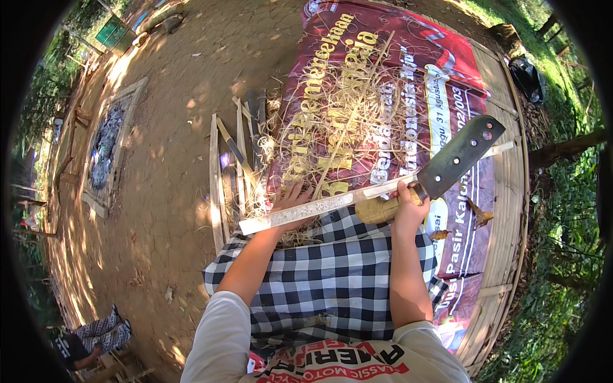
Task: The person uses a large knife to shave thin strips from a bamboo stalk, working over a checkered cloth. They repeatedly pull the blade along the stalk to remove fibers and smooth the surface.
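Note:
My right hand (410,207) is closed round the wooden handle (377,210) of a broad dark cleaver (461,156), whose blade has several holes and points to the upper right. A long pale bamboo strip (313,209) lies along the handle under my right thumb and passes behind the blade. Its wide end crosses over my left hand (294,196). That hand reaches beneath the strip with fingers stretched out toward the shavings; its palm is hidden. Curly pale shavings (357,102) cover much of the maroon banner (319,38). Black-and-white checked cloth (332,262) covers my lap.
Several split bamboo pieces (239,150) lie at the banner's left side. A slatted bamboo platform (504,210) supports the banner. On the dirt ground at left is a framed ash pit (108,143). A person (83,348) sits at lower left; a black bag (527,80) lies at upper right.

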`<state>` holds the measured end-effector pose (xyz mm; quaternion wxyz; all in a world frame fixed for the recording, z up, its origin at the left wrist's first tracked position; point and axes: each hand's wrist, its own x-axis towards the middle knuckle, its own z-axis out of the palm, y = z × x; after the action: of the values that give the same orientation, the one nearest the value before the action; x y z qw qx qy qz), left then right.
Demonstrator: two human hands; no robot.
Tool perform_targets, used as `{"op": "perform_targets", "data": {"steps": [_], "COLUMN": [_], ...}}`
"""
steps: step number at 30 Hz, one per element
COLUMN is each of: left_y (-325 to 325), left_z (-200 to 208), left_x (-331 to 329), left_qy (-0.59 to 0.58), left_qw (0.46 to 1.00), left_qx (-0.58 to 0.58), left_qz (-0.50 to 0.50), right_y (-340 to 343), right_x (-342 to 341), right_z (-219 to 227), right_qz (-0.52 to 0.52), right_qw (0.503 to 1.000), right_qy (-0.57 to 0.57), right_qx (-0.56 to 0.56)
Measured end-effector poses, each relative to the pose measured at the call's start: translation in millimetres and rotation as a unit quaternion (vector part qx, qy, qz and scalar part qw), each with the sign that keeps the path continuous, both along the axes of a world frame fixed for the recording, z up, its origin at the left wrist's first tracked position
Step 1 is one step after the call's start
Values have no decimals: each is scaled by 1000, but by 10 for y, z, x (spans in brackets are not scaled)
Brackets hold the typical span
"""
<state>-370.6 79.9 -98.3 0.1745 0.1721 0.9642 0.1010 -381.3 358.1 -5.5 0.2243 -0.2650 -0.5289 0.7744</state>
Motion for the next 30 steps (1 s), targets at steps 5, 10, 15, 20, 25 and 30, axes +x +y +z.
{"op": "perform_targets", "data": {"steps": [5,10,15,20,25,30], "left_y": [-532,-1138,-809,-487,-786,-1590], "left_z": [-199,-138,-91,-141,-167,-9], "left_x": [-142,-159,-194,-214,-288,-293], "left_qy": [-62,-212,-163,7,8,49], "left_qw": [985,939,929,974,971,953], "left_qx": [81,-8,104,6,-103,-171], "left_qz": [139,269,315,225,217,247], "right_y": [-29,-94,-76,-103,-52,-16], "right_x": [-1,17,39,31,32,44], "right_z": [20,55,51,44,37,-42], "right_qz": [32,35,60,49,42,36], "right_qw": [999,997,996,996,998,998], "right_qy": [-31,-64,-60,-68,-55,-48], "right_qx": [-28,1,26,27,2,-5]}}
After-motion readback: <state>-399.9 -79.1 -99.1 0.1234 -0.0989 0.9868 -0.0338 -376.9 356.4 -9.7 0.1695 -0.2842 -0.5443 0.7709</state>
